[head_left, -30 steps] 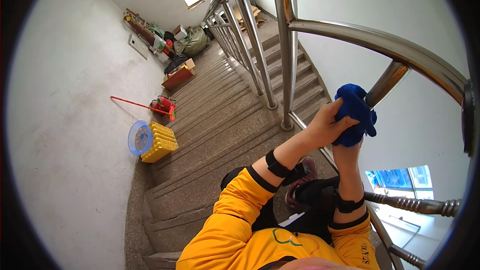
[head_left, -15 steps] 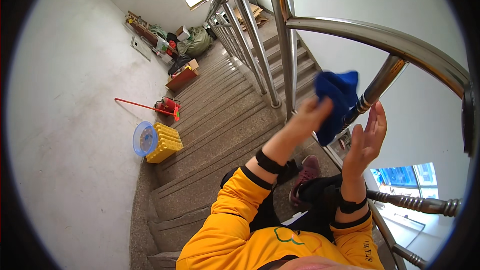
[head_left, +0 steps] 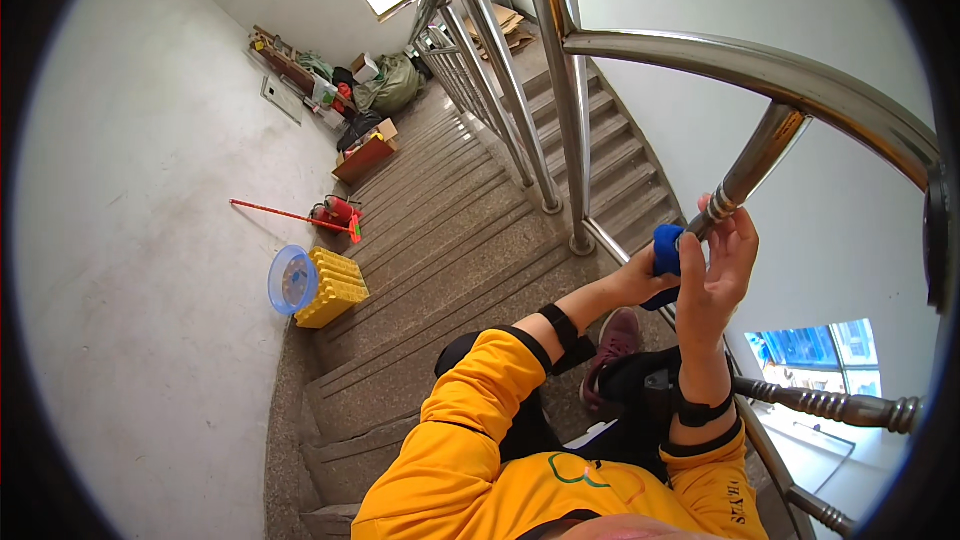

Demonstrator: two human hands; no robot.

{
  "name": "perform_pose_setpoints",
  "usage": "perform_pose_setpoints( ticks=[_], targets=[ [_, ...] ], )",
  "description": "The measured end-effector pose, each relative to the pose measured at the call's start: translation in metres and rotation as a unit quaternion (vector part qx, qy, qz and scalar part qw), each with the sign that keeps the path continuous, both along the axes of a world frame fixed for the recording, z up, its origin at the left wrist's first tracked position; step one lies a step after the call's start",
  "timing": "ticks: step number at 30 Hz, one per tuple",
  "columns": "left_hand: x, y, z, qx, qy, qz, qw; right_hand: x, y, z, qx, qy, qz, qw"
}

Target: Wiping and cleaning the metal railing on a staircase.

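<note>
My left hand [head_left: 636, 280] holds a bunched blue cloth [head_left: 667, 252] against the lower part of a shiny metal baluster [head_left: 762, 152]. Close beside it, my right hand [head_left: 716, 275] has its fingers and thumb curled about the same baluster, just under its ringed collar. The two hands nearly meet there, and part of the cloth is hidden behind the right thumb. Above them the curved metal handrail [head_left: 740, 55] runs to the right.
Stone stairs [head_left: 450, 240] descend away from me beside the railing. Along the left wall stand a blue basin [head_left: 293, 280], a yellow crate [head_left: 335, 288], red fire extinguishers [head_left: 335, 210] and a red-handled broom [head_left: 290, 212]. Sacks [head_left: 390, 85] and boxes are piled farther down.
My left hand has brought the loosely hanging cloth down and right onto the baluster, bunching it. My right hand, open beside the post before, has moved left and closed around it.
</note>
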State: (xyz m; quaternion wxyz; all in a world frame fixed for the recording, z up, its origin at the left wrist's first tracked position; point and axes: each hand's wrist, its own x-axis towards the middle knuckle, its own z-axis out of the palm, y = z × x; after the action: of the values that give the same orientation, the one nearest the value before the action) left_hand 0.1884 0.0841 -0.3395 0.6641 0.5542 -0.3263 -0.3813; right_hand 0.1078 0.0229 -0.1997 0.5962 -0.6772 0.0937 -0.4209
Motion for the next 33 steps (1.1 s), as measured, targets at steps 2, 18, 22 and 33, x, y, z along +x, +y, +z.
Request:
perform_pose_setpoints(
  ticks=[2, 18, 22, 33],
  targets=[
    [-0.002, -0.003, -0.016, 0.002, 0.003, -0.01, 1.0, 0.0, -0.002, -0.002, -0.026, 0.004, -0.005, 1.0],
    [-0.002, -0.011, -0.092, 0.048, -0.126, 0.128, 0.983, 0.004, 0.0, -0.006, -0.03, -0.008, -0.004, 1.0],
    [-0.005, -0.004, -0.06, 0.091, -0.164, 0.127, 0.974, 0.005, -0.001, -0.008, -0.05, -0.002, -0.016, 0.999],
    [-0.005, -0.006, -0.012, 0.092, -0.195, 0.145, 0.966, 0.008, -0.008, -0.011, -0.024, 0.047, 0.036, 0.998]
  ],
)
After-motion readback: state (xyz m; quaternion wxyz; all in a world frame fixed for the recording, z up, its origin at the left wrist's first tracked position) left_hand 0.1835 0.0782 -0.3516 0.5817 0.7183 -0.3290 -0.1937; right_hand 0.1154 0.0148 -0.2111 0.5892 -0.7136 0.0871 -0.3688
